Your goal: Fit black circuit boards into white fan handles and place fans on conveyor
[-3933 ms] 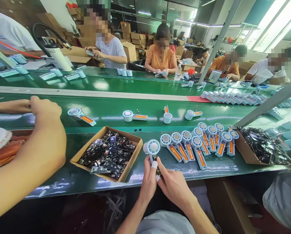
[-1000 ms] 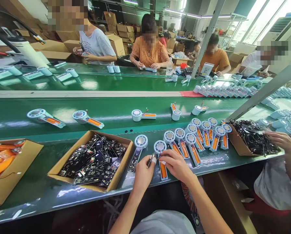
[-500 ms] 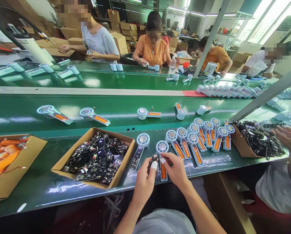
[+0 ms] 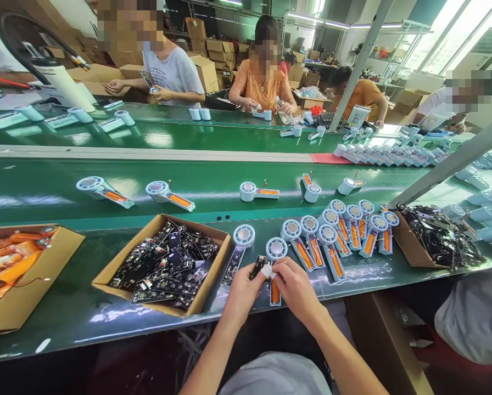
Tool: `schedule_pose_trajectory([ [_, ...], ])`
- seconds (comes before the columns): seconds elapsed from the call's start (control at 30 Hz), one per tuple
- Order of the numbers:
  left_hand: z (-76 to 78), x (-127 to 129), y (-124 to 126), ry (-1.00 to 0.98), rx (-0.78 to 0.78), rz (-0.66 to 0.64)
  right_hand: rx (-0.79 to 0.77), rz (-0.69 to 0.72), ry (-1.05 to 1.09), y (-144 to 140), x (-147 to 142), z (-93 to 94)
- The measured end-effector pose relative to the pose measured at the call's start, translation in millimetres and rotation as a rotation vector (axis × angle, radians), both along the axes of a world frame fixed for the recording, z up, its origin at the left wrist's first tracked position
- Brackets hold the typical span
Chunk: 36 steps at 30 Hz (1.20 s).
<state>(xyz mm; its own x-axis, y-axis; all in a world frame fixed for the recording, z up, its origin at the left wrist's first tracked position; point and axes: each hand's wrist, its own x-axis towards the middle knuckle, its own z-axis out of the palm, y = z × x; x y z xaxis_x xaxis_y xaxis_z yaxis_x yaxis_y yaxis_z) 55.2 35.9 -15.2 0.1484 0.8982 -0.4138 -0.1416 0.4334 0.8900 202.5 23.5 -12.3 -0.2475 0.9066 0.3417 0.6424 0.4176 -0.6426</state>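
Observation:
My left hand [image 4: 245,289] is closed on a small black circuit board [image 4: 258,265], its thumb wearing a white finger cover. Fingertips of my right hand [image 4: 298,284] pinch together close to the left thumb; what they hold is too small to make out, perhaps a wire end. Under both hands lies a pale blue device [image 4: 276,248] with a round head and an orange battery [image 4: 275,295] in its open handle. Left of it sits another device [image 4: 244,235], whose handle carries a black board. An open carton [image 4: 106,293] full of black circuit boards stands beyond my left hand.
Several devices with orange batteries [image 4: 331,258] cluster to my right, beside a second carton of boards [image 4: 411,244]. A box of orange batteries [image 4: 60,274] stands far left. More devices lie on the green belt [image 4: 213,181]. Co-workers sit opposite; another is at the right edge.
Devices on the near belt have shifted right. My hands have drawn closer together at the board. Across the belt, a person now grips the bottle; the co-worker's hand at right has moved away from the carton.

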Motion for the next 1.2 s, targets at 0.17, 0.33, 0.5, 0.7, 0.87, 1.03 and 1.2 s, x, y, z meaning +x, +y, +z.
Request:
schedule_pose_trajectory([
  [0.17,-2.8,-1.9,2.4,-0.029,-0.016,-0.028,-0.071,0.109,0.054,3.6,9.2,10.1],
  [0.33,0.0,2.2,-1.2,-0.035,-0.034,-0.024,-0.09,0.11,0.047,1.3,12.2,10.8],
  [0.5,0.6,-4.0,-10.0,0.053,0.018,-0.015,-0.037,0.007,0.0,-0.3,6.8,7.7],
  [0.7,3.0,-10.0,-5.9,0.372,0.303,-0.03,-0.094,-0.087,0.269,6.9,1.1,8.2],
  [0.87,8.4,-5.2,0.8,0.458,0.382,-0.144,0.055,-0.147,0.045,6.5,-3.0,5.6],
  [1.03,8.4,-5.2,-5.2,0.537,0.45,-0.152,0.172,-0.091,-0.274,4.8,-2.4,6.4],
  [1.2,5.8,-4.4,-8.0,0.661,0.584,-0.13,0.161,-0.056,-0.382,4.3,-3.3,12.1],
])
